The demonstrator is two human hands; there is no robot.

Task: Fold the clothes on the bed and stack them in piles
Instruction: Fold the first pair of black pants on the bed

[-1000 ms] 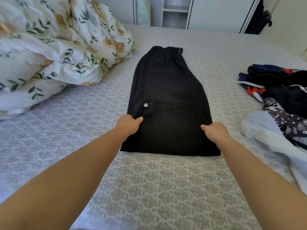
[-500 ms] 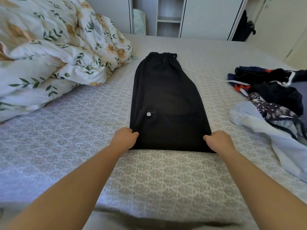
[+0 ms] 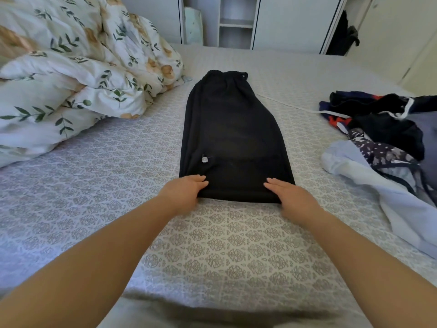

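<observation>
Half a second ago both hands were curled on the near corners of the black trousers (image 3: 233, 138); now the fingers have straightened. The left hand (image 3: 183, 189) and right hand (image 3: 287, 192) lie flat, fingers together and holding nothing, pressing the near hem onto the bed (image 3: 212, 245). That suggests the lengthwise fold is set and being smoothed, with a crosswise fold likely next.

The trousers lie in the middle of the bed as 1 long dark strip, waistband at the far end, a small metal button (image 3: 204, 159) showing near the left edge. A heap of unfolded clothes (image 3: 383, 138) waits to the right, a flowered duvet (image 3: 78, 74) to the left.
</observation>
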